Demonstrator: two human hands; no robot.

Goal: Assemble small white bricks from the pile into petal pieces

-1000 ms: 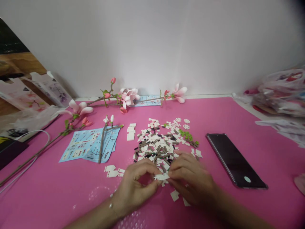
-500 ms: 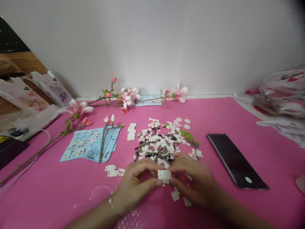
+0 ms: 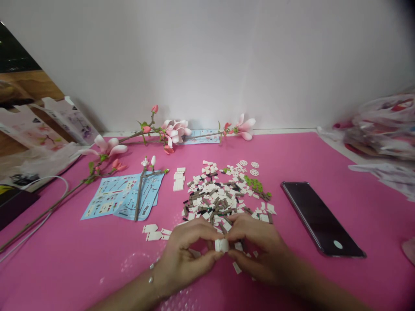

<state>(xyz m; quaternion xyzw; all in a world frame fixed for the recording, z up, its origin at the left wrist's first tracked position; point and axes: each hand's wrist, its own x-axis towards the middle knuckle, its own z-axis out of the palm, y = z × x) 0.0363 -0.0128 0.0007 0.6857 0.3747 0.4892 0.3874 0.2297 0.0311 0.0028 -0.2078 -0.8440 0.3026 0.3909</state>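
Note:
Between my two hands, near the front of the pink table, is a small white piece (image 3: 221,245). My left hand (image 3: 189,252) pinches its left side with thumb and forefinger. At its right side, the fingertips of my right hand (image 3: 259,246) press on it. Just beyond my fingers lies a heap of loose white, brown and black pieces (image 3: 215,198), with green pieces (image 3: 256,185) at its right edge. A few white pieces lie beneath my right hand.
Blue printed sheets (image 3: 113,194) with a brown branch (image 3: 139,196) lie left. Pink flower stems (image 3: 175,131) stretch across the back. A dark phone (image 3: 320,218) lies right, near plastic bags (image 3: 385,125). White plates (image 3: 152,233) sit left of my left hand.
The white piece has turned between my fingers and shows a narrower side. My right hand has shifted slightly left, and more white pieces show beyond it.

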